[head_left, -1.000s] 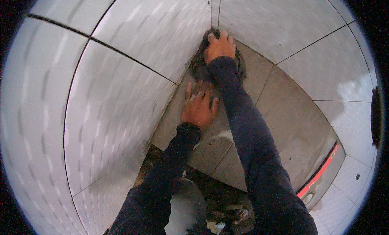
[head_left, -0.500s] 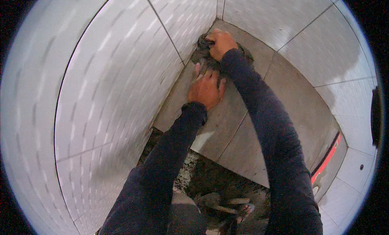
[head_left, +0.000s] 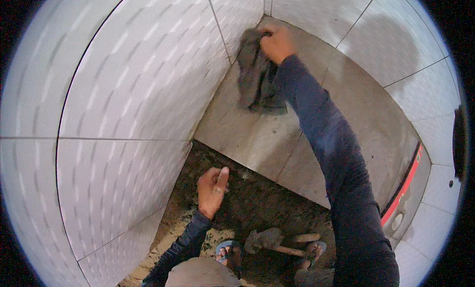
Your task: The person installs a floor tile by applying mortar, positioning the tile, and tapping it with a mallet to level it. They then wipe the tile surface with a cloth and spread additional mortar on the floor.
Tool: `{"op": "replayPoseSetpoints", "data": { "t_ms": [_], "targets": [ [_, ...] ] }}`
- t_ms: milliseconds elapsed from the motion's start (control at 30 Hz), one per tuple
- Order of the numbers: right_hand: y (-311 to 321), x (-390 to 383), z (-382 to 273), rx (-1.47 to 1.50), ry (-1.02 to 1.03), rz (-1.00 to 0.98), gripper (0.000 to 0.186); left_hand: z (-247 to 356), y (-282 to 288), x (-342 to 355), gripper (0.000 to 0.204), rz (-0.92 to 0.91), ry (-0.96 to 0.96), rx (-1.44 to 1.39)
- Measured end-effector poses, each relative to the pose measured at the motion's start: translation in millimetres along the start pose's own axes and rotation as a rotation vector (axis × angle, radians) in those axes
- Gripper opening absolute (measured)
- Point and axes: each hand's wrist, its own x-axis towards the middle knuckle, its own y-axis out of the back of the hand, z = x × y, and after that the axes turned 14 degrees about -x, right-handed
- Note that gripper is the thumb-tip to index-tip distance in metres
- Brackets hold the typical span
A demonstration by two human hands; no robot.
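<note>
The right hand (head_left: 278, 44) grasps a dark cloth (head_left: 251, 72) near the far left corner, over the tiled floor (head_left: 366, 124). The left hand (head_left: 212, 192) is half curled above bare ground (head_left: 267, 198); I cannot tell whether its fingers hold anything. Tiling covers the far part; the near strip is untiled. Blur softens the cloth; the right sleeve (head_left: 341, 153) hides some tiles.

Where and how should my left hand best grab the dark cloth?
Probably by the loose near end of the dark cloth, left hand coming from the near side: your right hand grips its far end, and its folds run back toward you.
</note>
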Motion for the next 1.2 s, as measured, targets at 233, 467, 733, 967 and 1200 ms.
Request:
{"op": "replayPoseSetpoints", "data": {
  "t_ms": [233, 467, 733, 967, 1200],
  "targets": [
    [-4, -2, 8, -0.499, 0.105, 0.025, 0.041, 3, -25, 29, 0.031, -0.136, -0.065, -0.155],
    [-18, -86, -34, -0.394, 0.31, -0.016, 0.041, -12, -30, 35, 0.033, -0.052, -0.312, 0.004],
    [-23, -208, -110, -0.175, 0.37, -0.125, 0.037, -18, -26, 31, 0.024, -0.075, -0.362, -0.062],
    [0, -289, -157, 0.14, 0.132, -0.567, 0.041, -20, 53, -33, 0.02, -0.301, -0.118, 0.088],
    [83, -261, -128, 0.311, -0.018, -0.613, 0.066, -10, 109, -93, 0.026, 0.114, -0.02, -0.175]
  ]
}}
